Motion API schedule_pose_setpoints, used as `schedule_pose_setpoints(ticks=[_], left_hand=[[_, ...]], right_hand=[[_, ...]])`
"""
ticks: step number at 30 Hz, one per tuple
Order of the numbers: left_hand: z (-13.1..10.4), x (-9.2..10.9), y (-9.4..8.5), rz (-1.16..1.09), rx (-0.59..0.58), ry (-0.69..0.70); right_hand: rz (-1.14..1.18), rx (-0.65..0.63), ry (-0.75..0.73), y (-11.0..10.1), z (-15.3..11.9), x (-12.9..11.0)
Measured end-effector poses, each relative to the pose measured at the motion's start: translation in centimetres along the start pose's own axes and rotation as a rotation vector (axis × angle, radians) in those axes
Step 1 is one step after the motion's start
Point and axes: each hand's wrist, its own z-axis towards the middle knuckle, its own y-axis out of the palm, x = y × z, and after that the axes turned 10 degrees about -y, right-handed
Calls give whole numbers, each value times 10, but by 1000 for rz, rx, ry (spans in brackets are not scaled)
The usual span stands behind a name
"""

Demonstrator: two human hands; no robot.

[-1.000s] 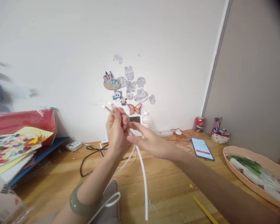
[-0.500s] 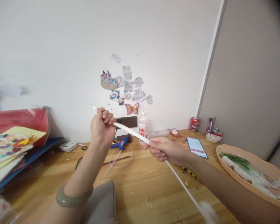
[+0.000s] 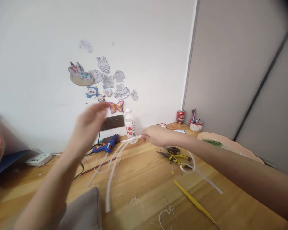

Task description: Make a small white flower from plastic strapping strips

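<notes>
My right hand (image 3: 156, 135) pinches a bundle of thin white strips (image 3: 117, 153) near the bottle. Several strips hang from its fingertips down to the left, and a curled white end (image 3: 190, 166) shows below my right forearm. My left hand (image 3: 92, 119) is raised at the left, blurred, its fingers apart from the strips and nothing seen in them. Behind the strips stands a clear bottle (image 3: 130, 126) with red print. A blue glue gun (image 3: 107, 145) lies between my hands on the table.
Yellow-handled pliers (image 3: 174, 156), dark scissors (image 3: 173, 149) and yellow tweezers (image 3: 193, 199) lie on the wooden table (image 3: 134, 179). At the back right are a red can (image 3: 180, 117), a pen cup (image 3: 196, 124) and a peach tray (image 3: 232, 147). A grey cushion (image 3: 84, 210) sits front left.
My left hand has let go of the strips, which now hang down from my right hand. The view has turned right, bringing the pliers, scissors and tweezers into sight.
</notes>
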Motion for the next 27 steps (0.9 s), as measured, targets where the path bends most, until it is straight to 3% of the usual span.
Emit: schedule_pose_setpoints(ticks=[3,6,15,21,27], left_hand=[[-13,-10,41,77,-219,31],[-22,-21,64,115,-305,-11],[-32,-31,79,46,-342,-65],[-37,-32,83,7,-393,-92],[-42,-30,83,58,-441,-94]], right_hand=[[-68,-85,-121,-7,3,-16],[-78,-148,-209,-18,1,-24],[-19,-156,-270,-33,-21,-20],[26,-87,-155,-48,-48,-5],[84,-4,-117,-45,-60,1]])
